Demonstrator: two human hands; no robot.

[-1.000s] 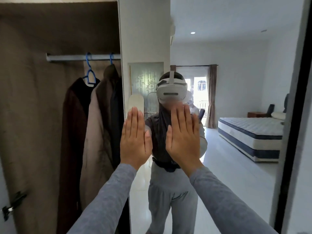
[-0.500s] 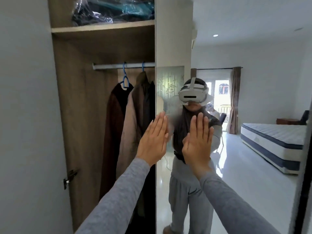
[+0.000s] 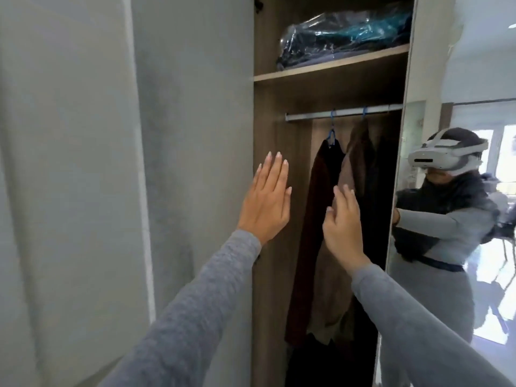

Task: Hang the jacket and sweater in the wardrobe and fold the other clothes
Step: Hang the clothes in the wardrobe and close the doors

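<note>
Left hand (image 3: 265,202) flat, fingers straight and together; right hand (image 3: 342,222) likewise straight-fingered; both empty, raised before the open wardrobe (image 3: 275,129). Dark brown garment (image 3: 312,219) and tan jacket (image 3: 360,152) hang from the rail (image 3: 307,116). Hanging appears complete: shut the mirrored door (image 3: 435,289) with flat palms, clear of sleeves. No legible writing.
</note>
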